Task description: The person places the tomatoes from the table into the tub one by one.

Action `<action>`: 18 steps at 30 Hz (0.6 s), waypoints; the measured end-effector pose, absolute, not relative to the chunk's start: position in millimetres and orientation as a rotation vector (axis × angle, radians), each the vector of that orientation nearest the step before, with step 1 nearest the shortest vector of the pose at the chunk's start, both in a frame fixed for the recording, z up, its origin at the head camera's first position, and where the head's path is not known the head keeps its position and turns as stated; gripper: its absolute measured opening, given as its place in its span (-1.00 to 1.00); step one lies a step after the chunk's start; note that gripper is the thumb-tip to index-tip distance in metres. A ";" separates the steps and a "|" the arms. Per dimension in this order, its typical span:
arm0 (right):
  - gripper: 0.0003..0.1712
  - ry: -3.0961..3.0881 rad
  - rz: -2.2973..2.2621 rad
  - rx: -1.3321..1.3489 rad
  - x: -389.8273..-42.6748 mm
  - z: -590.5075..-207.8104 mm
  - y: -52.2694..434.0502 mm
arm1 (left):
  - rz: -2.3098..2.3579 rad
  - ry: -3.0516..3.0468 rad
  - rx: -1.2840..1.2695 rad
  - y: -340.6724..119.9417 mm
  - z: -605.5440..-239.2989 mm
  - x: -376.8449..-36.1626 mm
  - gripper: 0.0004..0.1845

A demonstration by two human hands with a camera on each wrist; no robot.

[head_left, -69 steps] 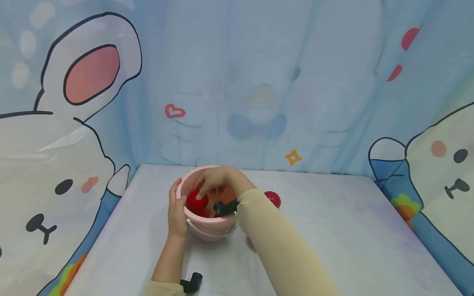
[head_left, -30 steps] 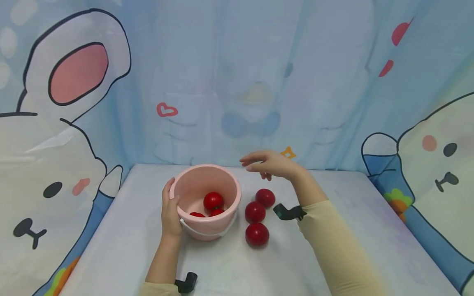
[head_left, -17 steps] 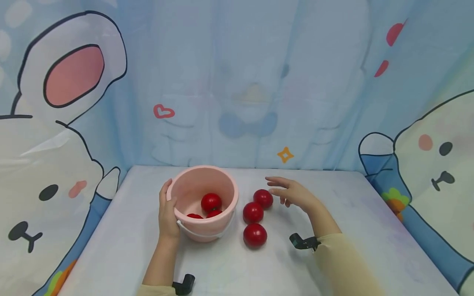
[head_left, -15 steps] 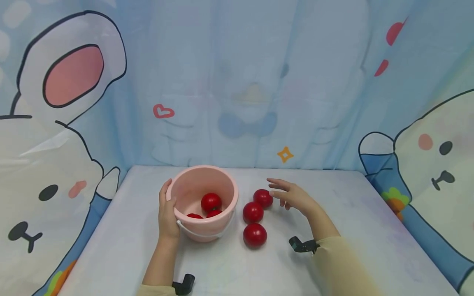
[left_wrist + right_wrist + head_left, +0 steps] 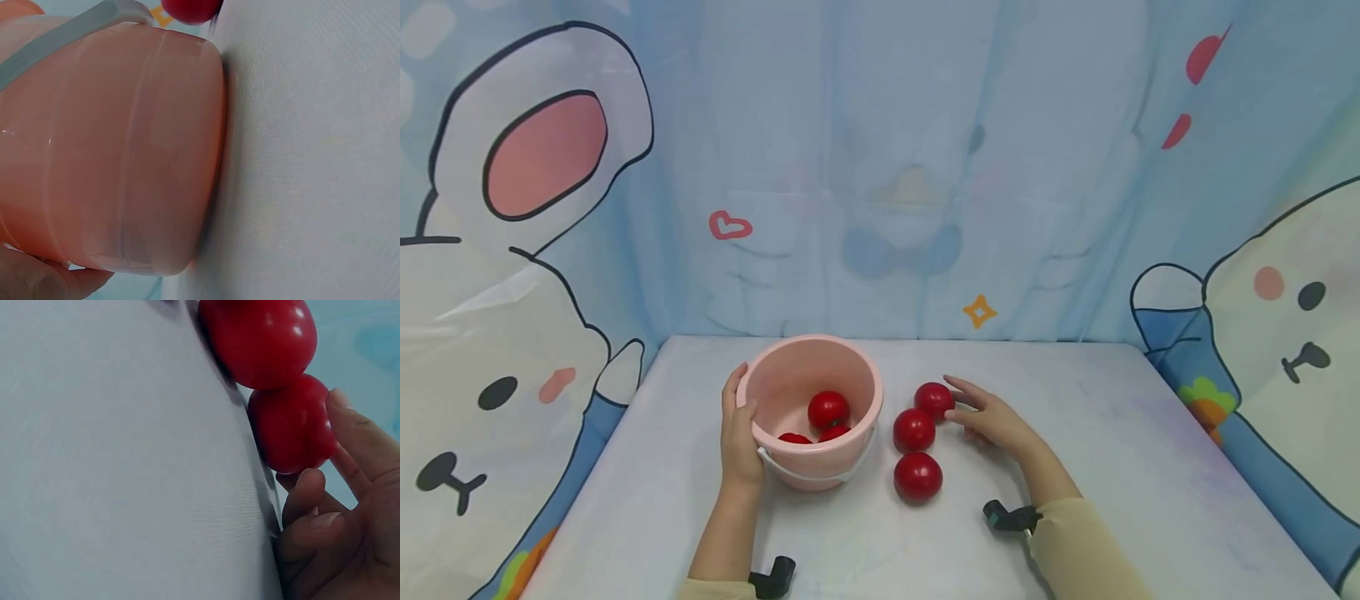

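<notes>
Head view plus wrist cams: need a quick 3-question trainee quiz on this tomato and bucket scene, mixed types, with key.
1. True or false: the left hand grips the rim of the pink bucket.
2. How many red tomatoes lie on the table outside the bucket? A) one B) three C) five
3. Fill in: the right hand touches the tomato lying ____ from the person.

Key
1. True; its fingers curl over the rim.
2. B: far tomato, middle tomato, near tomato.
3. Farthest; the right wrist view shows fingertips against it, not closed round it.
</notes>
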State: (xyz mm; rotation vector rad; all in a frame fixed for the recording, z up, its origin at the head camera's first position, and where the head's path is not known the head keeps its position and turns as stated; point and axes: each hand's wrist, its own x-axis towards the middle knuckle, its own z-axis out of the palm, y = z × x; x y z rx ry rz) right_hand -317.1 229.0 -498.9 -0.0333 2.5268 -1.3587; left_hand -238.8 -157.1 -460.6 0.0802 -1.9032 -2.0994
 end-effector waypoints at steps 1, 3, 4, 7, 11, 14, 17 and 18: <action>-0.15 2.531 -1.353 -0.029 -316.9 -500.0 228.8 | -2.100 -1.903 0.082 -157.1 -460.4 -238.7 -0.46; -0.14 2.537 -1.344 -0.015 -316.9 -501.9 228.3 | -2.100 -1.905 0.084 -157.1 -460.2 -238.5 -0.46; -0.13 2.540 -1.339 -0.008 -316.8 -502.4 227.9 | -2.102 -1.905 0.085 -157.1 -460.0 -238.4 -0.45; -0.09 2.549 -1.329 0.000 -317.2 -503.8 226.6 | -2.108 -1.906 0.088 -157.5 -459.5 -238.0 -0.45; -0.09 2.566 -1.336 0.012 -318.5 -505.6 224.8 | -2.112 -1.911 0.088 -158.0 -459.1 -237.5 -0.44; -0.14 2.572 -1.356 0.025 -318.8 -506.2 223.5 | -2.107 -1.914 0.087 -158.0 -459.2 -237.3 -0.44; -0.19 2.568 -1.376 0.033 -317.9 -506.2 222.7 | -2.106 -1.915 0.083 -157.8 -459.6 -237.5 -0.44; -0.20 2.565 -1.384 0.038 -317.5 -506.2 222.5 | -2.104 -1.916 0.083 -157.6 -459.5 -237.7 -0.44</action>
